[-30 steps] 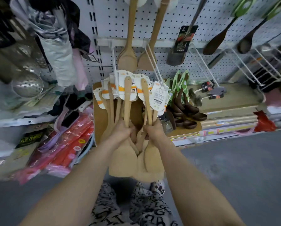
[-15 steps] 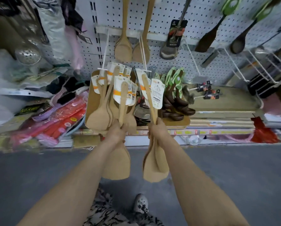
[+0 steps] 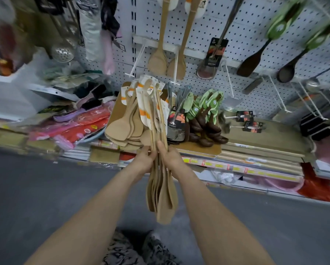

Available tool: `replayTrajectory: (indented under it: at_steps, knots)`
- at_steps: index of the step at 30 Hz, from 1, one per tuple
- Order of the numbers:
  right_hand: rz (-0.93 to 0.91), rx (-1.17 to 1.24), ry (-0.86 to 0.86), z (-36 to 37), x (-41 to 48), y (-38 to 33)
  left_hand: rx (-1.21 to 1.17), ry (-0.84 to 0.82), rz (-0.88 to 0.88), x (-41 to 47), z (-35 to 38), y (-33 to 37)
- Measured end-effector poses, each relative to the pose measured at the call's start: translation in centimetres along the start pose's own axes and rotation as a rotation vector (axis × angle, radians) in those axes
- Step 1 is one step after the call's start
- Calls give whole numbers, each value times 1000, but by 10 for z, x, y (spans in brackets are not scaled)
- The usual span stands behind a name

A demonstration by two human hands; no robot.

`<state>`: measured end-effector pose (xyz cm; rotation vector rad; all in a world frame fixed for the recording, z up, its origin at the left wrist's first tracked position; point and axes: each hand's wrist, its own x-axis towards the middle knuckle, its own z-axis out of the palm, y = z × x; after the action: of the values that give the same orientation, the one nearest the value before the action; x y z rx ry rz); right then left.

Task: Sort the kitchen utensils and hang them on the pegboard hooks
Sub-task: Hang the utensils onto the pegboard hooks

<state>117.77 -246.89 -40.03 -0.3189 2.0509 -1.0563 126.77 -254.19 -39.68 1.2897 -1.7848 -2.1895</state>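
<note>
Pegboard (image 3: pixel 246 25) fills the wall, with two wooden spoons (image 3: pixel 157 62) hanging from its upper hooks. Below it, the shelf (image 3: pixel 275 134) carries a heap of tagged spatulas (image 3: pixel 122 129). In front of that heap, a bundle of wooden spatulas (image 3: pixel 161 197) stands upright over the floor, blades down. The left hand (image 3: pixel 144 161) and right hand (image 3: pixel 171 159) both curl round its handles, side by side.

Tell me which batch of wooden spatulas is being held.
The bundle with blades pointing down, gripped by the left hand and right hand. The other batch lies on the shelf; two spatulas hang on the pegboard.
</note>
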Motion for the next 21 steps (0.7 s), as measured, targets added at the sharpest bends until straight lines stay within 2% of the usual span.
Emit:
replayTrajectory:
  at_steps: [5,9,14,21]
  knots:
    - [2,-52,103,5,-1,-4,-67,-38,-17,5,-14,0]
    - [0,11,139,8,-4,-6,-142,-50,-48,4,-18,-1]
    - [3,114,117,11,0,3,-176,-105,-48,4,-19,2]
    - [-30,253,-22,1,-16,-7,-304,-109,-107,-7,-25,9]
